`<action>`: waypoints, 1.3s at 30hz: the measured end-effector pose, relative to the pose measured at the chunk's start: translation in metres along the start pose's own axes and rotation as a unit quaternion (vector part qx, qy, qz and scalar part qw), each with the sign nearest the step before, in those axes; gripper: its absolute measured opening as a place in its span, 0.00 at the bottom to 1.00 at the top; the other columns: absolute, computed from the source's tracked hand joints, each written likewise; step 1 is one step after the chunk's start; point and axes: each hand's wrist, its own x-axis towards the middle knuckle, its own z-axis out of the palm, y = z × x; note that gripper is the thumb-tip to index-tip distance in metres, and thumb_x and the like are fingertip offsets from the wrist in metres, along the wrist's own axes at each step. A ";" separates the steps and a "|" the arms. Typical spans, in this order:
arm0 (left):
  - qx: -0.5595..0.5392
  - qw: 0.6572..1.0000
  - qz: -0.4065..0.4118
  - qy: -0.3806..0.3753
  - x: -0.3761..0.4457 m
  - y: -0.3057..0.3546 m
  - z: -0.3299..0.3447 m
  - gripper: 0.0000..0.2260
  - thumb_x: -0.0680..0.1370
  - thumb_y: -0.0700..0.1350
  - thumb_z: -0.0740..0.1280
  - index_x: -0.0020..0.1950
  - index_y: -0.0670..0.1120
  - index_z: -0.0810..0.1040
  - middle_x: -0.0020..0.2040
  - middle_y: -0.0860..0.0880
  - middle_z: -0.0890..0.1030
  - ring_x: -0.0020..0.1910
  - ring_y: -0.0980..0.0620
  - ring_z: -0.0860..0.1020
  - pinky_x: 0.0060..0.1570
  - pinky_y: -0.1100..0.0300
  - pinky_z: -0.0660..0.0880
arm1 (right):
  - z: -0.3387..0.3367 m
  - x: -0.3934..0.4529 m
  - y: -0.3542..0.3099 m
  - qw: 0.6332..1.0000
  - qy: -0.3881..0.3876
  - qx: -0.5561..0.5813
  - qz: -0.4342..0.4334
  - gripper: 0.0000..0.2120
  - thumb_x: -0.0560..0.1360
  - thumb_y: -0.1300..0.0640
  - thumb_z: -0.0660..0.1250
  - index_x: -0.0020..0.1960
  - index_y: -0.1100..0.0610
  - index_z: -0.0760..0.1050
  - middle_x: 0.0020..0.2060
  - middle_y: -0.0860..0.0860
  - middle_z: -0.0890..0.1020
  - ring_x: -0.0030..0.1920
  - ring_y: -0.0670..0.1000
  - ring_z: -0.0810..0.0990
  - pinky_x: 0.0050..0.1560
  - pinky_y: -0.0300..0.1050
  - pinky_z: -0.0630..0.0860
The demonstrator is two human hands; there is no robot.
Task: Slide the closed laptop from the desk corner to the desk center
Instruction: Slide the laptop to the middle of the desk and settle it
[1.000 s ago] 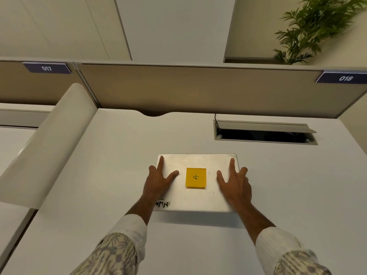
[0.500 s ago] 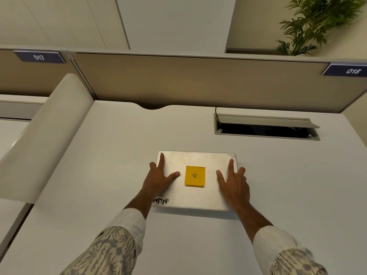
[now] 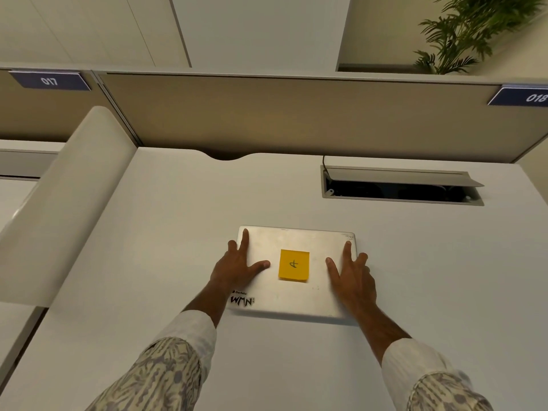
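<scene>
The closed silver laptop [image 3: 296, 301] lies flat on the white desk [image 3: 148, 262], about midway across it. An orange sticky note [image 3: 293, 265] is stuck on the lid, and a black-lettered sticker sits at its near left corner. My left hand [image 3: 237, 268] presses on the lid's left side, its outer fingers hanging over the left edge. My right hand [image 3: 353, 277] presses on the right side, fingers over the right edge. Both hands hold the laptop between them.
An open cable hatch [image 3: 400, 191] is set into the desk behind the laptop to the right. A beige partition [image 3: 296, 114] closes the back, and a curved white divider [image 3: 68, 203] bounds the left side. A plant [image 3: 468, 34] stands beyond the partition.
Both hands stay pressed on the laptop. The laptop has slid slightly toward me, widening the gap to the cable hatch. The view has tilted a little.
</scene>
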 end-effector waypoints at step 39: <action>0.049 0.998 -0.002 -0.039 0.007 0.006 0.002 0.49 0.74 0.74 0.58 0.81 0.51 0.35 0.70 0.42 0.63 0.66 0.40 0.70 0.58 0.44 0.73 | 0.017 0.010 0.011 0.998 0.031 -0.055 -0.029 0.38 0.78 0.32 0.47 0.80 0.53 0.47 0.66 0.58 0.70 0.53 0.56 0.79 0.48 0.49 0.79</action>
